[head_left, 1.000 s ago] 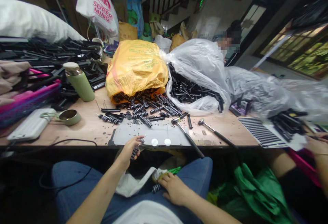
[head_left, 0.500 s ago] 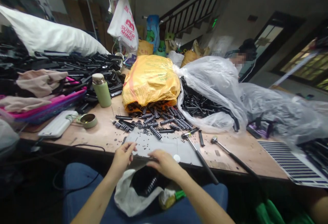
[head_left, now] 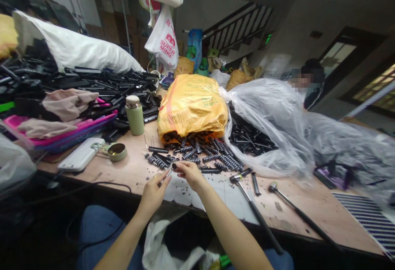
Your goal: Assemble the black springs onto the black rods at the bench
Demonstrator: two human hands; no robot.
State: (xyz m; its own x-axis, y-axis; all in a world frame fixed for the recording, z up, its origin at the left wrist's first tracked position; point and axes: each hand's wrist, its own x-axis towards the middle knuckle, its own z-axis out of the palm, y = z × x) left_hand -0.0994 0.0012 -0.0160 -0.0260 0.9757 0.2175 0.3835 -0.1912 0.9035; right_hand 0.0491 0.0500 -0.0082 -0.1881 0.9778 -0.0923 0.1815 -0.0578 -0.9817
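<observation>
My left hand is closed over the near edge of the worktable, with a thin metallic piece between thumb and fingers. Facing it, my right hand pinches a small dark round part against the tip of that piece. Both hands are almost touching. Just beyond them lies a heap of black-and-silver ringed rods, spilling from a yellow sack. Tiny black bits are scattered over a grey sheet under and beside my hands.
Two hammers lie to the right, handles past the table edge. A green flask, a cup and a white power bank stand left. Clear plastic bags cover black parts. A white bag hangs at my lap. Another person sits beyond.
Both hands have risen and moved forward over the grey sheet, coming together. A small dark part and a thin metallic piece now show between them. The whole view has shifted slightly.
</observation>
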